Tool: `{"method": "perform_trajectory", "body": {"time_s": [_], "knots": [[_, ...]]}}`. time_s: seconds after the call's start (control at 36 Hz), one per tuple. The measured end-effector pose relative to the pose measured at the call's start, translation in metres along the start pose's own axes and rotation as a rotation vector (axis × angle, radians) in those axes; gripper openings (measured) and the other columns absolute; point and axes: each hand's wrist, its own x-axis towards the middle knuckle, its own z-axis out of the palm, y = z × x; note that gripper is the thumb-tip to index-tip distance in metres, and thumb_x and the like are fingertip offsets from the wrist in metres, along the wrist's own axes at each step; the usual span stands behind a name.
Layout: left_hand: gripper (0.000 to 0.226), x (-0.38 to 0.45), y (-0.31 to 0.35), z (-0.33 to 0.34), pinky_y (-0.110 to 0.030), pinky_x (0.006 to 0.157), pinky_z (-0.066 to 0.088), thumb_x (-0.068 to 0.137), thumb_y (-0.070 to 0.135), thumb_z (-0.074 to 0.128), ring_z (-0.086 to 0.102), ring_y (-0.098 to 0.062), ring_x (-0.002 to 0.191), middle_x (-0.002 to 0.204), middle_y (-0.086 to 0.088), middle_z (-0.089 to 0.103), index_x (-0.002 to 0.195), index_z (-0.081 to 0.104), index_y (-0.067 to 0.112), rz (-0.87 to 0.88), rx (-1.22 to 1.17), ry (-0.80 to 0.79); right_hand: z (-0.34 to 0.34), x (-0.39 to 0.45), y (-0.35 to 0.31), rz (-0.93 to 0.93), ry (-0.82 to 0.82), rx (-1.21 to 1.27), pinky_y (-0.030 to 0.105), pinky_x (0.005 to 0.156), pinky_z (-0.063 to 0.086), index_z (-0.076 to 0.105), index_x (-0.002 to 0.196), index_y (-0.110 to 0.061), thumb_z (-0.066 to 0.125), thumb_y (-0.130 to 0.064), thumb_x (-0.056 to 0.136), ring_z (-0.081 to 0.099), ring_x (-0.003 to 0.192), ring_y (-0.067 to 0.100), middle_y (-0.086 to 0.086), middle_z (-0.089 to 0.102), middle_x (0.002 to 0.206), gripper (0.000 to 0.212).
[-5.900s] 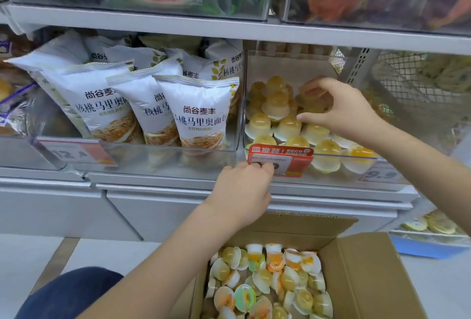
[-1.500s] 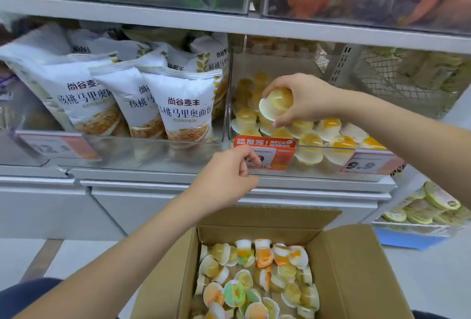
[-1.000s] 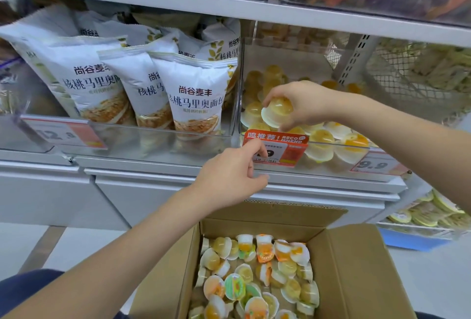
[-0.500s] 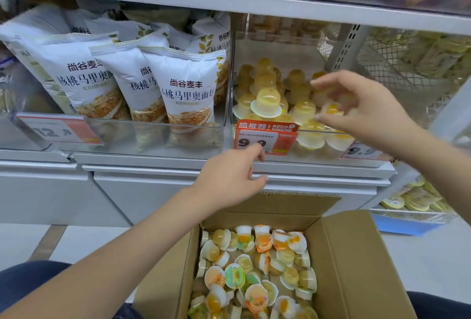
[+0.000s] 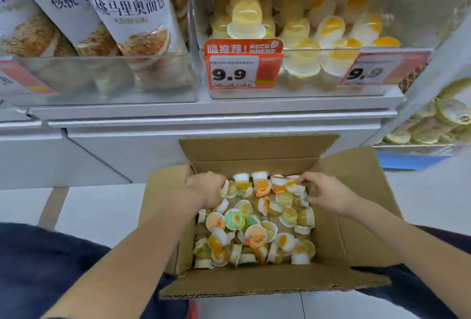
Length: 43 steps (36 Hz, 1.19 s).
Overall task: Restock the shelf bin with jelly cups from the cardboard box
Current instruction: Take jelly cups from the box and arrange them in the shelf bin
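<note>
An open cardboard box point(image 5: 356, 219) stands on the floor between my knees, with several jelly cups point(image 5: 254, 236) loose in it. Both hands are down inside its far end. My left hand point(image 5: 205, 191) curls its fingers round a jelly cup point(image 5: 224, 188) at the far left of the pile. My right hand point(image 5: 325, 192) pinches a cup point(image 5: 295, 187) at the far right. Above, the clear shelf bin point(image 5: 305, 86) holds several yellow and orange jelly cups, one point(image 5: 246, 22) standing upside down at the front left.
White bread bags point(image 5: 132, 13) fill the clear bin to the left. Two 9.9 price tags point(image 5: 242, 67) hang on the jelly bin's front. A lower tray of green-lidded packs point(image 5: 438, 125) sits at the right, over a blue edge point(image 5: 407, 162). The box flaps stick out all round.
My right hand left the shelf bin and my left hand left the price tag; both came down into the box. One cup stays upside down at the bin's front. The view tilted down.
</note>
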Motion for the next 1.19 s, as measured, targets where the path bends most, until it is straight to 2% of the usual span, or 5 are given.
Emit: {"method": "perform_trajectory", "body": {"time_s": [0.11, 0.33, 0.53, 0.97, 1.19], "knots": [[0.038, 0.017, 0.011, 0.039, -0.034, 0.077, 0.047, 0.088, 0.021, 0.056, 0.056, -0.026, 0.108, 0.121, -0.005, 0.055, 0.124, 0.048, 0.018, 0.032, -0.020, -0.092, 0.038, 0.022, 0.015, 0.066, -0.150, -0.031, 0.023, 0.074, 0.038, 0.050, 0.127, -0.020, 0.064, -0.016, 0.087, 0.047, 0.089, 0.013, 0.002, 0.053, 0.122, 0.043], [0.052, 0.047, 0.018, 0.089, -0.043, 0.089, 0.049, 0.087, 0.012, 0.056, 0.048, -0.026, 0.120, 0.133, -0.002, 0.046, 0.135, 0.041, 0.024, 0.062, -0.097, -0.184, 0.095, 0.054, 0.039, 0.132, -0.316, -0.258, 0.033, 0.088, 0.047, 0.038, 0.137, -0.022, 0.056, -0.015, 0.090, 0.047, 0.120, 0.024, 0.006, 0.049, 0.130, 0.050], [0.044, 0.069, 0.007, 0.105, -0.040, 0.091, 0.047, 0.086, 0.020, 0.056, 0.046, -0.028, 0.121, 0.131, -0.004, 0.047, 0.129, 0.046, 0.022, -0.082, -0.143, -0.178, 0.123, 0.072, 0.062, 0.217, -0.241, -0.289, 0.034, 0.101, 0.040, 0.022, 0.149, -0.023, 0.055, -0.021, 0.093, 0.025, 0.138, 0.025, 0.003, 0.037, 0.147, 0.065], [0.069, 0.071, 0.041, 0.138, -0.043, 0.105, 0.026, 0.085, 0.050, 0.054, 0.028, -0.031, 0.128, 0.140, -0.011, 0.033, 0.139, 0.035, 0.012, -0.027, 0.258, 0.041, 0.149, 0.074, 0.059, 0.303, -0.024, -0.227, 0.036, 0.093, 0.041, 0.041, 0.139, -0.030, 0.057, -0.037, 0.091, 0.038, 0.127, 0.022, -0.002, 0.057, 0.126, 0.051], [0.061, 0.051, 0.047, 0.089, -0.035, 0.088, 0.045, 0.077, 0.038, 0.067, 0.050, -0.025, 0.112, 0.121, -0.007, 0.049, 0.124, 0.040, 0.010, -0.240, -0.359, 0.104, 0.132, 0.047, 0.046, 0.210, -0.014, -0.154, 0.032, 0.086, 0.045, 0.042, 0.136, -0.028, 0.058, -0.032, 0.089, 0.045, 0.122, 0.021, -0.001, 0.053, 0.130, 0.050]]}}
